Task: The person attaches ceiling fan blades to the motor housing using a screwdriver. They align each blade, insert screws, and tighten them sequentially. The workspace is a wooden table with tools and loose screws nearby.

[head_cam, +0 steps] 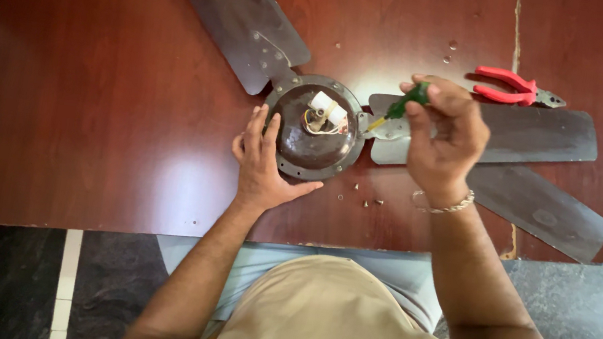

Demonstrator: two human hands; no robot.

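Observation:
A dark brown ceiling fan motor housing (303,145) lies on a reddish wooden table (81,89), with white and yellow wiring at its centre. My left hand (261,163) rests flat against the housing's left rim. My right hand (443,141) grips a green-handled screwdriver (404,107), whose tip points at the housing's right edge where a blade bracket meets it. One fan blade (233,8) runs up to the left. Another blade (528,132) lies to the right, partly under my right hand.
Red-handled pliers (514,88) lie on the table behind the right blade. A third loose blade (542,210) lies at the lower right. Small screws (367,200) are scattered near the housing and further back. The table's near edge runs above a dark stone floor.

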